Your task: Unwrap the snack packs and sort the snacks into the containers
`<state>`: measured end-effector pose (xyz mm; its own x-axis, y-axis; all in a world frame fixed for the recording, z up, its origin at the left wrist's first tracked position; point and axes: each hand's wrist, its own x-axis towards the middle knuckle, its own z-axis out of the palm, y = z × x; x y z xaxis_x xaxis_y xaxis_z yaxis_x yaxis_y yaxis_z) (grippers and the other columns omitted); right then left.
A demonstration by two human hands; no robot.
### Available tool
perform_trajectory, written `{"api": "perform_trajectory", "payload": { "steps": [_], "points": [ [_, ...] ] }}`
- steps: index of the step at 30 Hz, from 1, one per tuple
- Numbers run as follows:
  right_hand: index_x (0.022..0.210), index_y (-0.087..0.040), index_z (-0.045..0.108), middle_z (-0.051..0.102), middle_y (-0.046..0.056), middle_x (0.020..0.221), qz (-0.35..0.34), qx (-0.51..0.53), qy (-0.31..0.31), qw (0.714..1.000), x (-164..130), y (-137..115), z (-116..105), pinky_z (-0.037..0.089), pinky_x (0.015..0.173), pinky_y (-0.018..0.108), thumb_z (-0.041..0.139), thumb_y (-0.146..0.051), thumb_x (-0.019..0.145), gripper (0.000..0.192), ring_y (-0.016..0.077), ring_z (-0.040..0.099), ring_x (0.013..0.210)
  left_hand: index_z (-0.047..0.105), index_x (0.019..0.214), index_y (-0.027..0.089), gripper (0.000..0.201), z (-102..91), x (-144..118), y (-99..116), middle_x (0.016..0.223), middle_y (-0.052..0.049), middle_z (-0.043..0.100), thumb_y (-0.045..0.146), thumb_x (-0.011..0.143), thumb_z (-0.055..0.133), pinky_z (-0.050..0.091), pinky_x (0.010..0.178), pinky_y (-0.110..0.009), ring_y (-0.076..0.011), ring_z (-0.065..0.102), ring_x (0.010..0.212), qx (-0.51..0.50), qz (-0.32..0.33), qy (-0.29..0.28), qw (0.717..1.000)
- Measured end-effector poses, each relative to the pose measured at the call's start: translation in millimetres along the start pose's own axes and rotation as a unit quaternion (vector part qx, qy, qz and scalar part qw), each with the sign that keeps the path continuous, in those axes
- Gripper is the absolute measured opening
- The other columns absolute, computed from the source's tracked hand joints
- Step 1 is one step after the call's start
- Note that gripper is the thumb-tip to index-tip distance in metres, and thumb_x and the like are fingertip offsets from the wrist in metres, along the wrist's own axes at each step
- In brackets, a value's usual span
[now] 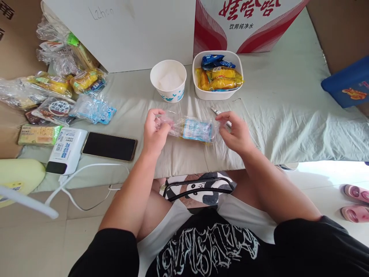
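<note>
Between my hands, low over the cloth, stretches a clear plastic wrapper (174, 129) with a blue-and-white packet (197, 130) and something yellow inside. My left hand (156, 130) pinches the wrapper's left end between thumb and fingers. At the other end, my right hand (234, 131) has its thumb and fingers closed on the film's edge. A small silver nail-clipper-like tool (216, 111) lies partly hidden behind my right hand. Just beyond stand a paper tub (176, 95) with white tissue-like material inside and a white square container (218, 94) holding yellow and blue packets.
Wrapped snacks (57, 82) are piled at the left. Near them lie a black phone (109, 146), a white power bank (67, 150) with a cable, and a yellow-green bottle (20, 177). Boxes (150, 34) stand behind; a blue bag-like item (346, 84) is at right.
</note>
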<state>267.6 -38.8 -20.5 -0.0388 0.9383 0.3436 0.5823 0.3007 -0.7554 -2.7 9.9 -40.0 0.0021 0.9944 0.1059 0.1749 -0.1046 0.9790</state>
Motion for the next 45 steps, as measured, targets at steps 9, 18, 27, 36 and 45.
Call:
{"api": "perform_trajectory", "payload": {
  "steps": [9, 18, 27, 36, 45],
  "points": [
    [0.102, -0.024, 0.066, 0.071, 0.011, 0.112, 0.001, -0.062, 0.097, 0.993, 1, 6, -24, 0.053, 0.099, 0.05, 0.048, -0.032, 0.091, 0.022, 0.0289, 0.067, 0.112, 0.064, 0.127, 0.027, 0.05, -28.9, 5, -6, 0.126, -0.009, 0.068, 0.024, 0.077, 0.067, 0.057, 0.102, -0.047, -0.0287, 0.067, 0.117, 0.185, 0.142, -0.015, 0.972],
    [0.088, -0.03, 0.072, 0.079, 0.002, 0.114, -0.167, -0.147, -0.073, 0.972, -14, -17, -16, 0.042, 0.113, 0.056, 0.061, -0.025, 0.093, 0.013, 0.0316, 0.064, 0.132, 0.079, 0.079, 0.029, 0.01, -28.3, -6, 15, 0.134, -0.007, 0.067, 0.021, 0.082, 0.072, 0.044, 0.12, -0.065, -0.0367, 0.054, 0.14, 0.305, 0.268, -0.093, 0.909],
    [0.101, -0.024, 0.074, 0.08, 0.003, 0.091, -0.136, -0.003, -0.211, 0.968, -21, -24, -42, 0.059, 0.077, 0.036, 0.047, -0.015, 0.084, 0.034, 0.019, 0.075, 0.082, 0.071, 0.075, 0.025, 0.011, -30.7, -38, 60, 0.081, 0.0, 0.077, 0.017, 0.082, 0.067, 0.058, 0.064, -0.03, -0.0153, 0.068, 0.067, 0.271, 0.286, -0.19, 0.899],
    [0.102, -0.017, 0.075, 0.08, 0.009, 0.096, -0.028, -0.074, -0.112, 0.991, -18, -27, -17, 0.059, 0.073, 0.033, 0.054, -0.03, 0.099, 0.025, 0.0189, 0.074, 0.081, 0.074, 0.096, 0.022, 0.022, -31.4, -35, 57, 0.079, -0.001, 0.075, 0.041, 0.087, 0.07, 0.059, 0.08, -0.035, -0.0185, 0.07, 0.075, 0.331, 0.143, -0.158, 0.919],
    [0.141, -0.019, 0.06, 0.066, 0.015, 0.143, -0.115, -0.211, -0.135, 0.961, -7, -26, 36, 0.053, 0.108, 0.051, 0.06, -0.016, 0.09, 0.051, 0.0336, 0.062, 0.13, 0.062, 0.077, 0.02, 0.019, -0.5, -9, 32, 0.129, -0.01, 0.074, 0.028, 0.09, 0.051, 0.052, 0.105, -0.039, -0.0254, 0.068, 0.119, 0.223, 0.006, -0.168, 0.96]
  ]
}}
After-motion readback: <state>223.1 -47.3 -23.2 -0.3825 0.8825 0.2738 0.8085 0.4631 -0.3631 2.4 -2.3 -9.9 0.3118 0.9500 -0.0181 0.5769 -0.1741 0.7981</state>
